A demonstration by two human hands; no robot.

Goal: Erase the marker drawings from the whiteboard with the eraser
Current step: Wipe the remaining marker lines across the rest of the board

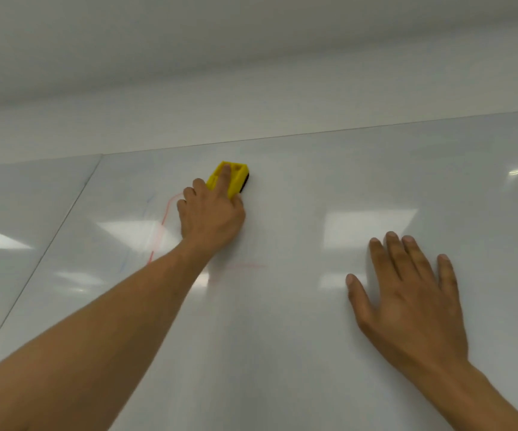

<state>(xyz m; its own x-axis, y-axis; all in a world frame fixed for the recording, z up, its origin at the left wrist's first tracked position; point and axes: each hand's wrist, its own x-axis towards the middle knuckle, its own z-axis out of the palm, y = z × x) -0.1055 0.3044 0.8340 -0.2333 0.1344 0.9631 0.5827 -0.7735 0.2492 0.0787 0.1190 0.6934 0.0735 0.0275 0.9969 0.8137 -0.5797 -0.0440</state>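
My left hand (211, 213) grips a yellow eraser (235, 178) with a dark pad and presses it flat against the glossy whiteboard (313, 181), the index finger lying along its top. A thin red marker line (162, 225) curves down the board just left of that hand. A fainter red stroke (245, 265) runs below the wrist. Faint blue traces (123, 265) show further left. My right hand (407, 303) rests flat on the board at the lower right, fingers spread, holding nothing.
The board's top edge (313, 132) runs across the view, with plain wall above it. A vertical seam (65, 219) splits off another panel at the left. Ceiling lights glare on the surface.
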